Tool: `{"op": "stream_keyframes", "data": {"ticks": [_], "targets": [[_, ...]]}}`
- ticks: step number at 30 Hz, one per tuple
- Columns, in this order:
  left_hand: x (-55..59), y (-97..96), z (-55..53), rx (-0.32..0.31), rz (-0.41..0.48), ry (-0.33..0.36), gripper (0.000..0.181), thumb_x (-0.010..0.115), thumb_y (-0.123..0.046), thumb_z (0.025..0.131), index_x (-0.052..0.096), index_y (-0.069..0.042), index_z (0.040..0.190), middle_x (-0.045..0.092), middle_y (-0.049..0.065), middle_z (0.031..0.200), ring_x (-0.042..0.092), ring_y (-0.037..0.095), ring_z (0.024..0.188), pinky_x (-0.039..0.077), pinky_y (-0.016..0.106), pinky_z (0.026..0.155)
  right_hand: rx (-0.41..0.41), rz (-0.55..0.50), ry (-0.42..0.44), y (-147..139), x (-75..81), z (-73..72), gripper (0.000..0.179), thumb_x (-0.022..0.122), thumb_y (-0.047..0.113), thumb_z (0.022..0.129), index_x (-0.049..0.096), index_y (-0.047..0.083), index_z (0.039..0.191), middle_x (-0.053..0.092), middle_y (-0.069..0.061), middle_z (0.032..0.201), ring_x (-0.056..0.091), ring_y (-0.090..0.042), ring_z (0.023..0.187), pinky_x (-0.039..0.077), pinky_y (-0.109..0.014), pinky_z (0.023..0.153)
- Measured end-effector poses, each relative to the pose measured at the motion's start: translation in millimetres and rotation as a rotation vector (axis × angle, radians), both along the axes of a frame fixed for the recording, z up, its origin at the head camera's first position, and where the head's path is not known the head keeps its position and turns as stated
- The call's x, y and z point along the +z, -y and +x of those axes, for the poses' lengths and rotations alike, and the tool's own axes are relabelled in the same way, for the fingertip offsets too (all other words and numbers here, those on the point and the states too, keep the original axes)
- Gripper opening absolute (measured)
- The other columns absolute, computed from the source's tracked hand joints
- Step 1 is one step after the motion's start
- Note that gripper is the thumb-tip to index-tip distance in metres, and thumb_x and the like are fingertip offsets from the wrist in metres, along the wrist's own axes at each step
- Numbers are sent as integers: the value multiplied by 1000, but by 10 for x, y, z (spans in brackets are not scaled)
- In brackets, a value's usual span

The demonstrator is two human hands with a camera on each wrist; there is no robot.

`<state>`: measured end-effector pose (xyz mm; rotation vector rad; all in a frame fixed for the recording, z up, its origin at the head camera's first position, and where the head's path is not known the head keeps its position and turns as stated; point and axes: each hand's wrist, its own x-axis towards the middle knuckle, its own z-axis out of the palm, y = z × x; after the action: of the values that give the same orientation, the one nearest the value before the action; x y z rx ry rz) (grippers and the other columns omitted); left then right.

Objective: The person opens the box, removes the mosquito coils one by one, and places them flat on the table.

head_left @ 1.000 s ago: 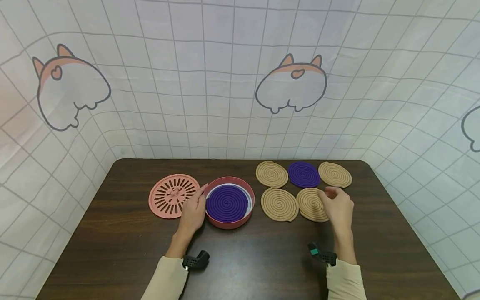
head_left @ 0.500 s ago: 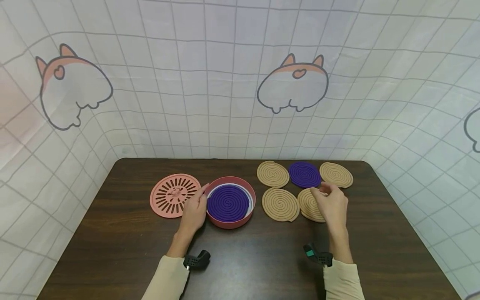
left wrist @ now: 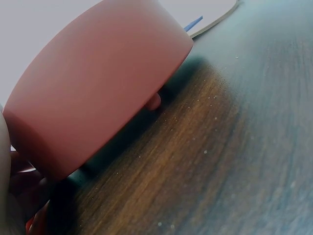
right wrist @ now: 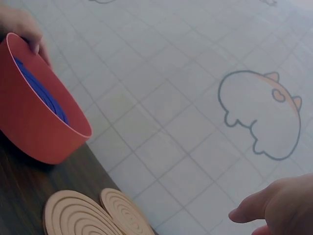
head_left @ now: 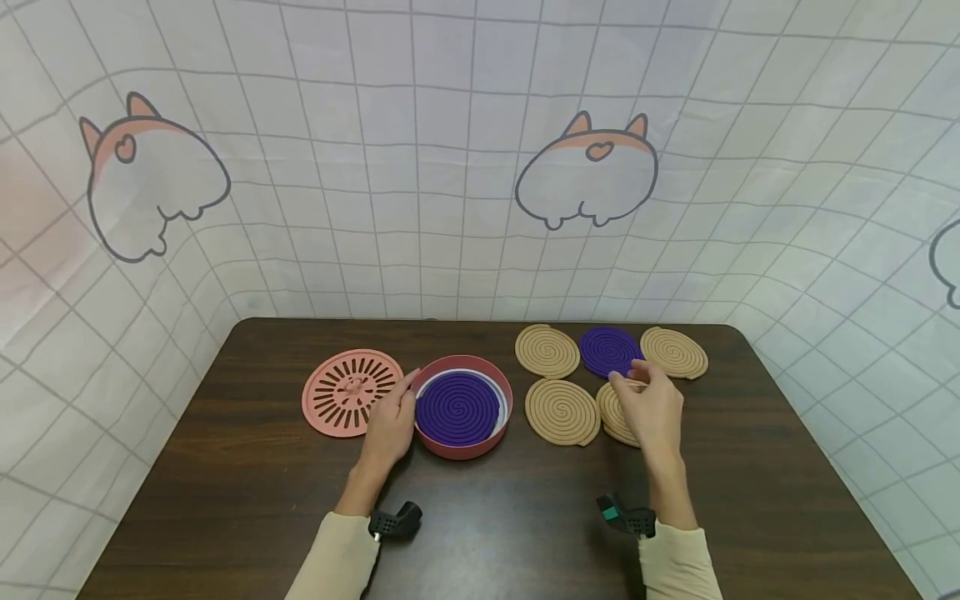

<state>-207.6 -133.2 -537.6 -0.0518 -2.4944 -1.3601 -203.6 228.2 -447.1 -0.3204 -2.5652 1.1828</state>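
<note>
White grid-print backdrop (head_left: 420, 258) with cartoon animals, then a dark wood counter (head_left: 517, 533), lots of wood between the stuff and me. Round red box (head_left: 459, 452) sits left of centre, left hand (head_left: 388, 422) gripping its left side, purple coil (head_left: 457, 408) flat inside. Slotted pink disc (head_left: 341, 393) left of that. On the right, 4 tan coils (head_left: 561, 412) plus 1 purple mat (head_left: 606, 348), back row by the far edge. Right hand (head_left: 654, 414) is over the near-right tan coil, thumb and fingertips apart.
</note>
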Motion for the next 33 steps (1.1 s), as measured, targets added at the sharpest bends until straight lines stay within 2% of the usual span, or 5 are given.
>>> {"op": "stream_keyframes", "data": {"ticks": [8,17,33], "targets": [[-4,0,9,-14,13,-25,43,38,-15,104,59,-12,141,35,-4,52,24,4,42,25,23,43,50,5,-10,154,13,-14,55,64,31,95,55,-1,139,67,-21,125,70,-35,102,56,-49,84],[-10,-1,8,-5,4,-36,42,38,-14,104,60,-14,140,35,-4,52,24,4,42,25,23,43,129,-14,-9,341,16,-84,56,65,29,95,53,-1,140,64,-22,127,67,-34,103,55,-47,83],[3,0,10,-10,15,-33,42,39,-13,104,60,-13,140,35,-5,52,23,2,41,25,23,42,204,10,-55,705,-9,-165,52,69,25,89,61,-3,131,67,-19,117,67,-31,95,55,-44,82]]}}
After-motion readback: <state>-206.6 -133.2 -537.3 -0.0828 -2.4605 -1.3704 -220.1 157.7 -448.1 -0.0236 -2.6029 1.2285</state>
